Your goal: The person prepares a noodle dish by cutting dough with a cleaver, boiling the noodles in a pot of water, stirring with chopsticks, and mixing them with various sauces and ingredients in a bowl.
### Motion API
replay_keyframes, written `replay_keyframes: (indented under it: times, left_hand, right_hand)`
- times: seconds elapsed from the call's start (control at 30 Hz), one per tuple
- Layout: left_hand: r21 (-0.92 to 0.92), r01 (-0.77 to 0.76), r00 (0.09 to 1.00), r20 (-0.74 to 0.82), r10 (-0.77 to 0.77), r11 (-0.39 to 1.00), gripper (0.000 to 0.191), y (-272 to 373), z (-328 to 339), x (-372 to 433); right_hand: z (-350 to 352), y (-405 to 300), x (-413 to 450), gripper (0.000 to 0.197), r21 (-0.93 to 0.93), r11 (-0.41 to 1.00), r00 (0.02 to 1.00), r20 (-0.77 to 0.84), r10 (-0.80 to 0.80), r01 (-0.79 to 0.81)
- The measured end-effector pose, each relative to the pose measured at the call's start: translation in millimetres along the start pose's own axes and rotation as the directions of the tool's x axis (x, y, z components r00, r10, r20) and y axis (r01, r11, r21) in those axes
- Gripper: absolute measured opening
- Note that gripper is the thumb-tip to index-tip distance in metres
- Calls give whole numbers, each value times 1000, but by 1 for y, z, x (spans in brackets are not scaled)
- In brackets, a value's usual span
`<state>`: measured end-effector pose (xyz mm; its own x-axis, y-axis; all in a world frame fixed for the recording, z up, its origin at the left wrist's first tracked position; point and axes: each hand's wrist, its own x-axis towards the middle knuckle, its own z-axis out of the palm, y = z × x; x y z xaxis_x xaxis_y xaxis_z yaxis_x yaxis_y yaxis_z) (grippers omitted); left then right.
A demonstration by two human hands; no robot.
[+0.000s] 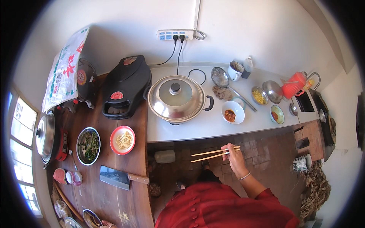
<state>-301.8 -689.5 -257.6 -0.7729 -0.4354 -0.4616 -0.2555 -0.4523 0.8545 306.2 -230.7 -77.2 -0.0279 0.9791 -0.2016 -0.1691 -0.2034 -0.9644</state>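
My right hand (pixel 235 161) holds a pair of wooden chopsticks (pixel 209 155) over the brick floor, in front of the white counter. Their tips point left and stand slightly apart. At the bottom left edge, the fingers of my left hand (pixel 107 224) are at the rim of a metal bowl (pixel 91 219) on the wooden table; most of that hand is cut off. Closest to the chopsticks on the counter are a lidded steel electric wok (pixel 159 109) and a white bowl (pixel 240 119) with red-brown sauce.
The wooden table (pixel 111 199) holds a cleaver (pixel 115 177), a bowl of noodles (pixel 123 140), a bowl of greens (pixel 89 146) and a black electric baking pan (pixel 128 85). A skimmer (pixel 220 77), a yellow-filled bowl (pixel 259 96) and a red thermos (pixel 293 85) stand on the counter.
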Motion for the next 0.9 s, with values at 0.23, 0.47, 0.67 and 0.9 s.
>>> replay_keyframes:
  times: [0.23,0.47,0.67,0.9]
  left_hand:
    - [-17,-97,994,55,97,995,28,-3,60,-89]
    - [279,-585,476,879,44,761,26,-41,229,-415]
    - [-128,-858,-183,981,-63,497,34,-110,331,-590]
    - [-468,-867,-482,875,-47,171,43,-168,386,-663]
  right_hand:
    - [-17,-6,20,38,34,998,998,11,58,-59]
    - [-47,-35,65,38,152,985,983,178,49,-77]
    - [-90,-57,97,36,228,973,979,203,0,-47]
    - [-149,-77,116,34,198,980,985,162,-61,28]
